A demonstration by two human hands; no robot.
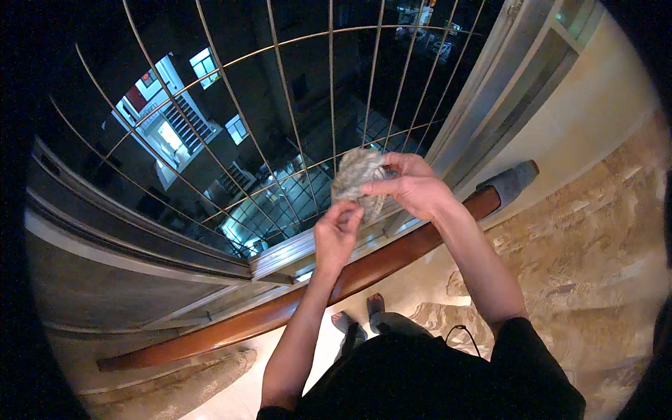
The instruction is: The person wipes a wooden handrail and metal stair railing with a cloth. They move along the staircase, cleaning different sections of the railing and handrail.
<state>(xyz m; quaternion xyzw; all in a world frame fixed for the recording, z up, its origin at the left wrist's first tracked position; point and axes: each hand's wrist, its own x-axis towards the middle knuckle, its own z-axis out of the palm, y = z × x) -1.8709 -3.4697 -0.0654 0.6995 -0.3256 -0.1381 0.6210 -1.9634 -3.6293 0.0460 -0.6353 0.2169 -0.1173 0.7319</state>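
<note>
Both hands are raised in front of the window opening, above the wooden handrail. A crumpled grey-beige cloth [357, 170] is held between them. My right hand [412, 184] pinches its right side between thumb and fingers. At the cloth's lower left edge, my left hand [338, 226] has its thumb and fingertips closed on the fabric. Motion blurs part of the cloth, and its folds hide its full shape. Behind it stand thin metal window bars [332, 79], with the night outside.
A brown wooden handrail [388, 262] crosses below my hands. Over its right end hangs a dark grey-blue cloth [509, 181]. The sliding window frame [488, 94] rises at the right, and its sill track [283, 257] runs along the bottom. Patterned wall covering [572, 262] lies to the right.
</note>
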